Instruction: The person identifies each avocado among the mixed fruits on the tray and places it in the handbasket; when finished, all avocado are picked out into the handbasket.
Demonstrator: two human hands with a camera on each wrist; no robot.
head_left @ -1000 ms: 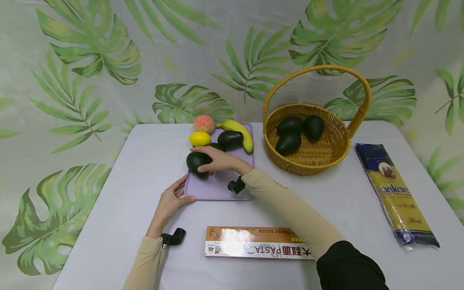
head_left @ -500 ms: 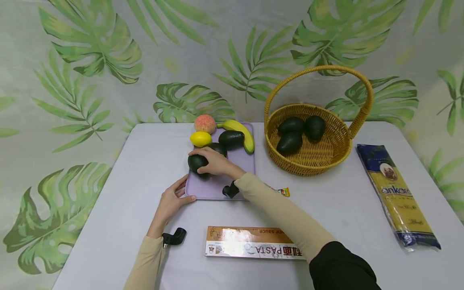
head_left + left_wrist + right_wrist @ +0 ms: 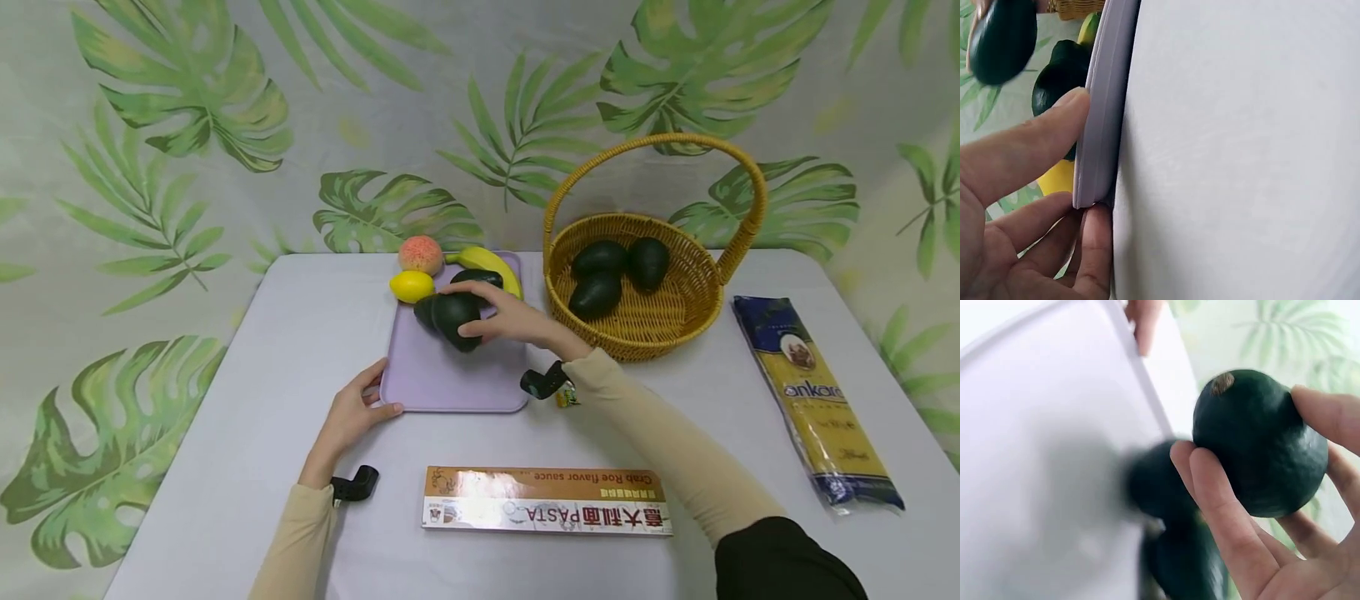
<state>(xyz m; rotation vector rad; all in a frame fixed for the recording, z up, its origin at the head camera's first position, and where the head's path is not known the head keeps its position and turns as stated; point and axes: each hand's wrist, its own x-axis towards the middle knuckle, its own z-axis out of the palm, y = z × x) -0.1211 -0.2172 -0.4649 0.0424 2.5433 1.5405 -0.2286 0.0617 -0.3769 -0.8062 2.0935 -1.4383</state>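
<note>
My right hand [image 3: 517, 321] holds a dark green avocado [image 3: 457, 323] above the lilac tray [image 3: 450, 387], fingers and thumb spread round it; the right wrist view shows its brown stem end. My left hand [image 3: 356, 417] grips the tray's near-left corner. In the left wrist view the thumb lies against one side of the rim and the fingers against the other. On the tray, behind the held avocado, are a second avocado [image 3: 423, 312] and a third avocado [image 3: 476, 277], both partly covered. A banana [image 3: 510, 271], a lemon [image 3: 412, 287] and a peach [image 3: 421, 255] are at the tray's far end.
Right of the tray stands a wicker basket [image 3: 633, 348] with a tall handle and three avocados inside. A pasta box [image 3: 547, 500] lies in front. At the right lies an ankara pasta bag [image 3: 817, 408]. A small packet [image 3: 567, 394] sits beneath my right forearm.
My right hand has taken the avocado from the tray's left side and carried it up and to the right. My left hand stays at the tray's corner.
</note>
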